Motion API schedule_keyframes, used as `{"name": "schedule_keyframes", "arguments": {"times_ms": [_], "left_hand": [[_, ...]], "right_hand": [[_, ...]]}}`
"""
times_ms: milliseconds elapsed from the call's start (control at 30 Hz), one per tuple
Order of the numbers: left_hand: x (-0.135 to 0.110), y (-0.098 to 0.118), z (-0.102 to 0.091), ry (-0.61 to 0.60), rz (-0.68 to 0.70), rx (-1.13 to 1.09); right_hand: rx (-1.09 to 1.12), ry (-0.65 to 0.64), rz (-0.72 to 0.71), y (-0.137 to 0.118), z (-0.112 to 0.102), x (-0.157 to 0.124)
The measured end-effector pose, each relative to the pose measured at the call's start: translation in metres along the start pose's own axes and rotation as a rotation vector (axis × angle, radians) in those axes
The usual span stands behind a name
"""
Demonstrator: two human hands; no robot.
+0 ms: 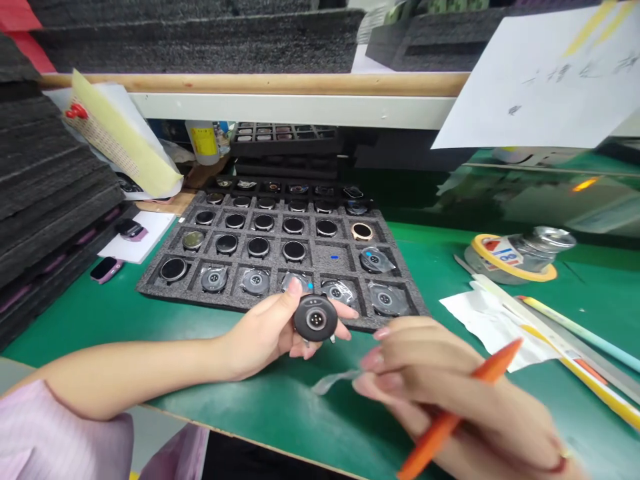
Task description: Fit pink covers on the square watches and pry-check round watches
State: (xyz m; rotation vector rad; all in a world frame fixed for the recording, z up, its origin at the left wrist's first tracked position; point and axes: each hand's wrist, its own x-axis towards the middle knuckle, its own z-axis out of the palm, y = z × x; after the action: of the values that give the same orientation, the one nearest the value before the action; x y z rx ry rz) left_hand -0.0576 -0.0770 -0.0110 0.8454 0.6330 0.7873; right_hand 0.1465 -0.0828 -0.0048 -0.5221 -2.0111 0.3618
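My left hand (pixel 273 327) grips a round black watch body (pixel 315 318) by its edge, back side up, just in front of the foam tray (pixel 155 285). My right hand (pixel 440 383), near the front right, is closed round an orange pen (pixel 457 410) and pinches a thin clear film strip (pixel 334 381) that trails to the left over the green mat. The grey foam tray holds several round watch bodies in square pockets; one pocket (pixel 334 257) in the second row from the front has only a blue mark in it.
Stacked black foam sheets (pixel 45 180) rise at the left, with two pink watches (pixel 106 269) beside them. A tape roll and metal cup (pixel 520 252), white paper scraps (pixel 493 313) and rulers (pixel 585 353) lie at the right. A shelf (pixel 280 93) with a hanging paper sheet (pixel 545 80) overhangs the back.
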Motion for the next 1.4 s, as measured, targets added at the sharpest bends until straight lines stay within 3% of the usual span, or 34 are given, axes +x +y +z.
{"name": "schedule_keyframes", "arguments": {"times_ms": [100, 133, 200, 300, 400, 600, 700, 900, 967, 1033, 1200, 1300, 1400], "left_hand": [[0.001, -0.002, -0.001, -0.027, 0.004, 0.014], [0.001, -0.003, -0.002, -0.038, 0.002, 0.021], [0.001, -0.004, -0.002, -0.046, -0.003, 0.027], [0.002, -0.006, -0.002, -0.042, -0.014, 0.021], [0.002, -0.008, -0.003, -0.043, -0.025, 0.063], [0.002, -0.014, -0.007, 0.023, -0.041, 0.216], [0.000, -0.011, -0.005, -0.018, -0.051, 0.284], [0.016, 0.013, 0.004, 0.012, -0.080, 0.713], [0.036, 0.024, -0.001, 0.070, 0.038, 0.985], [0.061, 0.033, -0.010, 0.215, 0.191, 1.282], [0.107, 0.044, -0.029, 0.232, 0.194, 1.448], [0.106, 0.053, -0.031, 0.293, 0.235, 1.575], [0.092, 0.065, -0.032, 0.410, 0.186, 1.688]], "right_hand": [[0.176, 0.277, 0.270, 0.003, 0.003, 0.004], [0.220, 0.324, 0.353, 0.004, 0.004, 0.006], [0.292, 0.296, 0.441, 0.004, 0.008, 0.009], [0.336, 0.142, 0.397, 0.001, 0.012, 0.010], [0.273, 0.075, 0.335, -0.001, 0.016, 0.007], [0.014, 0.096, 0.360, 0.004, 0.022, 0.000], [-0.059, 0.201, 0.425, 0.006, 0.018, 0.003], [0.010, 0.475, 0.516, 0.009, -0.001, 0.017], [0.041, 0.485, 0.527, 0.014, -0.003, 0.018], [0.061, 0.474, 0.540, 0.021, -0.004, 0.016], [0.042, 0.476, 0.590, 0.037, -0.009, 0.011], [0.014, 0.478, 0.602, 0.043, -0.013, 0.011], [-0.023, 0.484, 0.592, 0.044, -0.015, 0.012]]}}
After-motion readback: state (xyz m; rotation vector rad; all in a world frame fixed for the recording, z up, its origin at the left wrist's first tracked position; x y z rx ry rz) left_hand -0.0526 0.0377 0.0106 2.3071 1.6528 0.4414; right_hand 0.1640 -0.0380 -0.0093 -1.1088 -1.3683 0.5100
